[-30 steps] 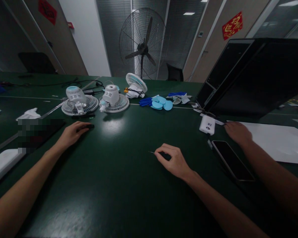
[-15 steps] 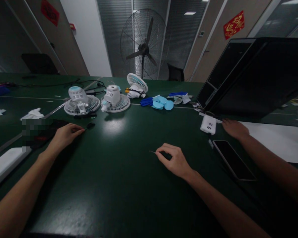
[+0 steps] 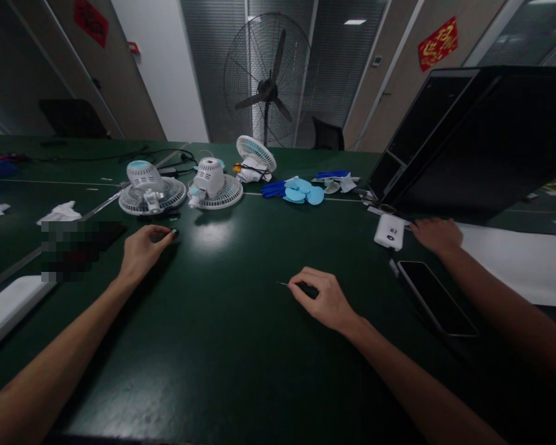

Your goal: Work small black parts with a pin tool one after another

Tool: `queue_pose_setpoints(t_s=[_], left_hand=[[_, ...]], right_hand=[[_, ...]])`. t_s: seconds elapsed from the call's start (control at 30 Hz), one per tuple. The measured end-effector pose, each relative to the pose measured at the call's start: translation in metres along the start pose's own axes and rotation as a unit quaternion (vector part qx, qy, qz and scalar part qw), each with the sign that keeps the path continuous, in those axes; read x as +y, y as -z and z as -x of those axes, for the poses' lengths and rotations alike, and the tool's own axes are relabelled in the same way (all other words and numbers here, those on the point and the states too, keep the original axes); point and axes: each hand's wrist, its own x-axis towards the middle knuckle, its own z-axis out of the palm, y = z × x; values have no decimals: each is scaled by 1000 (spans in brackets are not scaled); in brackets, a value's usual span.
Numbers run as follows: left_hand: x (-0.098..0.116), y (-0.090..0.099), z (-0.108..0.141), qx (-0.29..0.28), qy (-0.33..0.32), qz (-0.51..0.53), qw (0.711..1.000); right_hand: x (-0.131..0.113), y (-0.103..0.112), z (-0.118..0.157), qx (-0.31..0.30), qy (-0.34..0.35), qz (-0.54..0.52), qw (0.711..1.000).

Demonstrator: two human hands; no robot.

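My left hand (image 3: 141, 250) reaches over the green table with thumb and forefinger pinched together. At its fingertips is a small dark item with a bit of green, too small to name, largely covered by the fingers. My right hand (image 3: 322, 298) rests on the table near the middle, its fingers curled into a pinch. A thin metal pin (image 3: 282, 283) sticks out to the left from between its thumb and forefinger. Beyond my left hand lie two white desk fans, one (image 3: 151, 185) at the left and another (image 3: 213, 184) beside it, both face down.
Another person's hand (image 3: 438, 235) lies at the right by a white power bank (image 3: 389, 232) and a phone (image 3: 435, 298). Farther back are a tilted small fan (image 3: 256, 159), light-blue fan blades (image 3: 303, 191) and blue gloves (image 3: 273, 189). A large black monitor (image 3: 482, 142) stands at the right.
My left hand has moved right and slightly away from me, to where the small dark item lay. My right hand has hardly moved and still pinches the pin.
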Motion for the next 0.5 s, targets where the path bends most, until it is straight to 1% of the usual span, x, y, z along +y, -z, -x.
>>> queue_pose_setpoints(t_s=[0.1,0.27,0.33,0.43,0.5], left_hand=[[-2,0,-2,18,-6,-23,1000],[-4,1,-6,59,-35,-39,997],[-5,2,-8,51,-19,-34,998],[-7,3,-10,15,18,-18,1000],[-8,3,-11,7,28,-13,999]], right_hand=[[1,0,0,2,5,11,1000],[1,-2,0,0,8,14,1000],[1,-2,0,0,10,15,1000],[1,-2,-1,1,8,15,1000],[1,-2,-1,-1,7,13,1000]])
